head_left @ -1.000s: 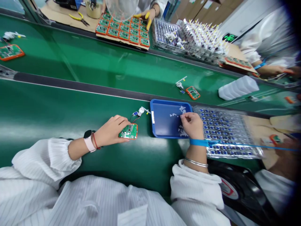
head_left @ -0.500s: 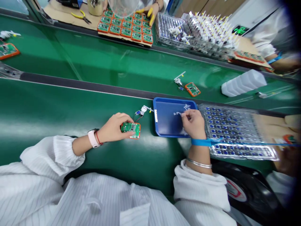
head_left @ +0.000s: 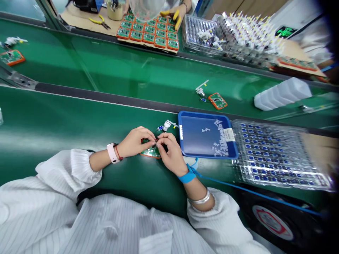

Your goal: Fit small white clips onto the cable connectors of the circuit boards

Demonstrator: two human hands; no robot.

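Note:
A green circuit board (head_left: 150, 152) in an orange frame lies on the bench under both my hands. My left hand (head_left: 137, 141) is closed at the board's upper edge, thumb and index finger pinched together; what they grip is hidden. From the right, my right hand (head_left: 171, 152) meets it with fingertips pinched over the same edge, any small piece in them too hidden to name. Just beyond the fingers lies a white part with an arm (head_left: 167, 125), beside a small blue component (head_left: 160, 128). A blue tray (head_left: 196, 150) with small white pieces (head_left: 219, 137) stands right of my right hand.
Clear plastic trays (head_left: 280, 155) of blue components stand at the right. A blue wrist cord (head_left: 254, 190) trails rightward. Beyond the dark rail lie another board (head_left: 217, 101) and a white plastic block (head_left: 283, 93). Across, a co-worker's hand (head_left: 178, 14) in yellow finger covers is near rows of boards.
My right hand has left the blue tray and moved left to the circuit board. My left fingers have shifted from the board's face to its upper edge, meeting the right fingertips.

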